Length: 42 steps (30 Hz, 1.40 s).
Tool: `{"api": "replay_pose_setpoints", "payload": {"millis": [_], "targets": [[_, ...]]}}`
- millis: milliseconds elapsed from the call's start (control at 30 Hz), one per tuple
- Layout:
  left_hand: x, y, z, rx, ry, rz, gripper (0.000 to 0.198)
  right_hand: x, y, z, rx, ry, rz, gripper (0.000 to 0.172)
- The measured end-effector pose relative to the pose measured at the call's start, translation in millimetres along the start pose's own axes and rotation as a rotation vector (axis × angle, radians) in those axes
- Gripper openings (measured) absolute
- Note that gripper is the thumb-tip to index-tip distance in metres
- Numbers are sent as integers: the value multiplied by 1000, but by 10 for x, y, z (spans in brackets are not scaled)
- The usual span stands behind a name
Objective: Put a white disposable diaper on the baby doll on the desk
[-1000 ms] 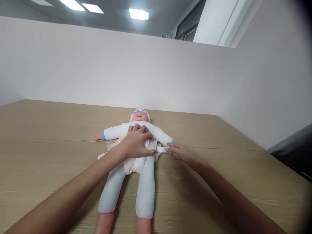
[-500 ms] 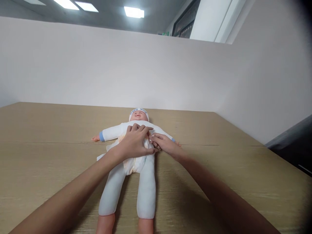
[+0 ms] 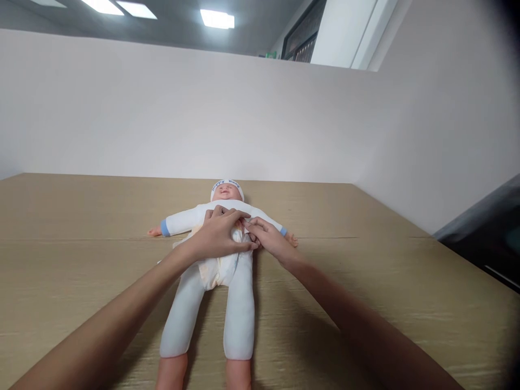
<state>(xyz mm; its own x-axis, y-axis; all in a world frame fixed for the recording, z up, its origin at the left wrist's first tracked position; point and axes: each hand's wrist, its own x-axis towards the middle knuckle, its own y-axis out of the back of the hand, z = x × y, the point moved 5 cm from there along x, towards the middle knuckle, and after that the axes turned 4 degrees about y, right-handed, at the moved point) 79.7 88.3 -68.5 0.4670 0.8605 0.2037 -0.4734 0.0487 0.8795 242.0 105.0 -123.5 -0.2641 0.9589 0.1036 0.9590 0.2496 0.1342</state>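
A baby doll (image 3: 239,325) in a white suit with blue cuffs lies on its back, arms spread and legs towards me. Round its hips is a white diaper (image 3: 219,273) with pale orange patches. My left hand (image 3: 217,233) rests across the diaper's upper front, fingers bent and the thumb spread well away from them. At the diaper's right side, my right hand (image 3: 266,238) has its thumb and fingers pinched on the edge, where a small white piece like a fastening tab shows. The fingertips of both hands are close together. My left hand covers much of the diaper's waist.
The doll lies on a wide wooden table (image 3: 89,292) with a seam running across it. A pale partition wall (image 3: 182,114) rises behind the table's far edge. Beyond the right edge stands something dark (image 3: 487,238).
The view has shifted slightly, so doll and hands appear a little further left. My right fingers have turned a little, and the white piece at them shows more clearly.
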Motion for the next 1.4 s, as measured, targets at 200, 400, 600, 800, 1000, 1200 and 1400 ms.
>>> {"api": "replay_pose_setpoints", "payload": {"millis": [200,400,600,800,1000,1200,1400], "targets": [[-10,6,8,-9,-1,0,72,-1,21,26,32,-34,13,49],[-10,0,12,14,-2,9,74,-11,0,29,36,-41,0,50],[-39,9,86,85,-26,39,79,-17,37,9,7,-37,50,45],[-41,-4,99,120,-57,51,71,-59,112,-119,-71,12,125,35],[-38,-12,86,114,-55,60,73,-24,-7,-89,-118,74,106,32],[-42,-8,66,84,-43,48,68,-46,-40,-86,-184,143,96,32],[-2,103,-16,-157,58,20,39,-450,12,-221,-397,439,187,20]]}}
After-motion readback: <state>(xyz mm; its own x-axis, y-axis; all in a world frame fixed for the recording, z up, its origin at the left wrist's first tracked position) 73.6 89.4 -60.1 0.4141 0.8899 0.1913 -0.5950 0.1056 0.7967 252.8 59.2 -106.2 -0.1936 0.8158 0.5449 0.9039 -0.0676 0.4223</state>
